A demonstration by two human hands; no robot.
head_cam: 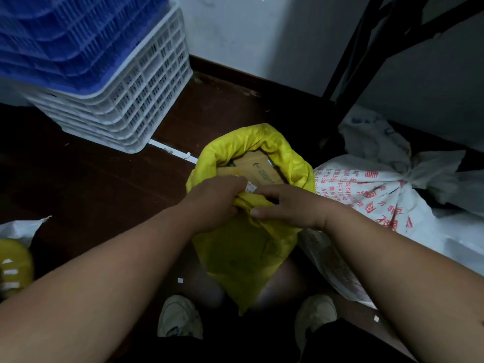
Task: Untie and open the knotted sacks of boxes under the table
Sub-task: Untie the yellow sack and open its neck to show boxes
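Both forearms reach in; left hand [213, 203] and right hand [285, 205] pinch yellow sack [243, 247] rim. Advise rolling rim down evenly, clear of boxes [258, 169].

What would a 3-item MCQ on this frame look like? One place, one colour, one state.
1. Where does the white printed sack lie relative to the yellow sack?
A. on the person's right
B. on the person's left
C. underneath it

2. What colour are the crates stacked atop the white crates?
A. red
B. blue
C. green

3. The yellow sack's mouth is:
A. knotted
B. taped
C. open

Key: 1 A, it adjoins the right hand; 2 B, blue lattice shows; 3 C, cardboard boxes show inside while the left hand grips the rim.
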